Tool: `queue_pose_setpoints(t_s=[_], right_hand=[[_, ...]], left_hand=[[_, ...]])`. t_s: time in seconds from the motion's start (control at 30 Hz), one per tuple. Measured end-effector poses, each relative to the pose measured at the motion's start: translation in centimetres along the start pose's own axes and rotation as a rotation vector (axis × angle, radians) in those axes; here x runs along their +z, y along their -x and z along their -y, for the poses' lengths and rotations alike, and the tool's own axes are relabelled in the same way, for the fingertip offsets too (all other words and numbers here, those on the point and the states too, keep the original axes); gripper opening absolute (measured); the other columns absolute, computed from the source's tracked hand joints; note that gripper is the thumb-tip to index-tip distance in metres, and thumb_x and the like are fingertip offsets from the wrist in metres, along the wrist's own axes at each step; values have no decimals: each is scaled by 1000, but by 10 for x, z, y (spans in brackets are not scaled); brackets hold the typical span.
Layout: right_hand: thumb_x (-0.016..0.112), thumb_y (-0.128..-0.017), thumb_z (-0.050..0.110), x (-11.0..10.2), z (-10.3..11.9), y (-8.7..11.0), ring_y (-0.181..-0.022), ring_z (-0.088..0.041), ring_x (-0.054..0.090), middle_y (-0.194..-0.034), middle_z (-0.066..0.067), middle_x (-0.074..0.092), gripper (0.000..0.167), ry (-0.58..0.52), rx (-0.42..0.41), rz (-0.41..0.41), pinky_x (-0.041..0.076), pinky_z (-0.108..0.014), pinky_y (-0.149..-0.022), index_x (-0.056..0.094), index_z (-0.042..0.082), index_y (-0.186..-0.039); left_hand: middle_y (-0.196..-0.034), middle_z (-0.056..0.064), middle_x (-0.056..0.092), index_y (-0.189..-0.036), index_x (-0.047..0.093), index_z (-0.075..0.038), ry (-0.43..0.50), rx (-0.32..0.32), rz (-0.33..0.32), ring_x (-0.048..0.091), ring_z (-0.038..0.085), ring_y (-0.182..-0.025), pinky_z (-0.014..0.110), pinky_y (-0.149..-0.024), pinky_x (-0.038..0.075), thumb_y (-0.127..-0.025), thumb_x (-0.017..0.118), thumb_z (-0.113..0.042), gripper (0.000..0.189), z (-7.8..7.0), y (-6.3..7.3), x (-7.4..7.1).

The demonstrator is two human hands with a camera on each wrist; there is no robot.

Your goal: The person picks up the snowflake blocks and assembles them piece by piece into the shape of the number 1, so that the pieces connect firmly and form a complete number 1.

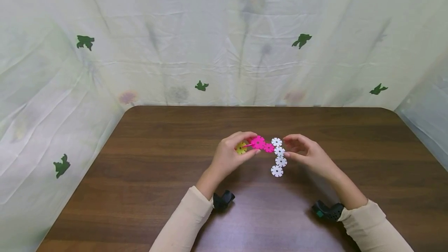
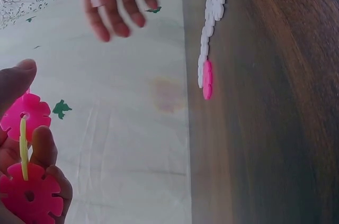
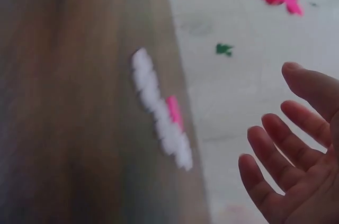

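Note:
My left hand (image 1: 229, 153) pinches a small joined piece of pink and yellow notched interlocking discs between thumb and fingers. A pink disc (image 2: 29, 192) and a yellow disc (image 2: 24, 147), seen edge-on, show close up in the left wrist view. On the tabletop lies a chain of several white notched discs (image 1: 280, 161), with one pink disc (image 1: 268, 147) beside its left edge. Just right of that chain in the head view is my right hand (image 1: 313, 156). The right wrist view shows this hand (image 3: 296, 155) holding nothing, fingers spread and loosely bent, apart from the chain.
A brown wooden table (image 1: 157, 166) lies under both hands. Behind it hangs a pale curtain (image 1: 210, 42) with green bird shapes, meeting the table's far edge. Black wrist cameras (image 1: 224, 200) sit below the hands at the beige sleeves (image 1: 182, 221).

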State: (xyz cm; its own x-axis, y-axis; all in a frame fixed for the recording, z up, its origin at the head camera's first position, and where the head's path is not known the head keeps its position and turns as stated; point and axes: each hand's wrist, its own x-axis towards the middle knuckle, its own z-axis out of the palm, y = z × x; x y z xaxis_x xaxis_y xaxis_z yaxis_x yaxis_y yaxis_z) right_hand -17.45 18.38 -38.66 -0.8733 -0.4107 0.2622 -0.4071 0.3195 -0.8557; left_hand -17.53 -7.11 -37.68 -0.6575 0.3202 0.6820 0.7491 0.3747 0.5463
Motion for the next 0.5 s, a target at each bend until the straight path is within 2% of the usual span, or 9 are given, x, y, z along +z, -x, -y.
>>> queue_pose_setpoints(t_s=[0.27,0.5], right_hand=[[69,-78,5,4,-34,4,-87,-28,56,-100,-16,59,38,37,3,33,46,-25,-71,54,-2,-113],[72,-76,11,11,-47,5,-73,-12,51,-92,-6,57,32,181,-40,49,42,-24,-61,61,5,-105]], left_hand=[[-85,0,64,-100,66,-7,5,-3,0,58,12,-77,13,-68,41,-70,78,-15,33,0,0,0],[-85,0,64,-100,65,-7,2,-1,-8,57,10,-78,13,-69,41,-70,78,-15,33,-1,0,0]])
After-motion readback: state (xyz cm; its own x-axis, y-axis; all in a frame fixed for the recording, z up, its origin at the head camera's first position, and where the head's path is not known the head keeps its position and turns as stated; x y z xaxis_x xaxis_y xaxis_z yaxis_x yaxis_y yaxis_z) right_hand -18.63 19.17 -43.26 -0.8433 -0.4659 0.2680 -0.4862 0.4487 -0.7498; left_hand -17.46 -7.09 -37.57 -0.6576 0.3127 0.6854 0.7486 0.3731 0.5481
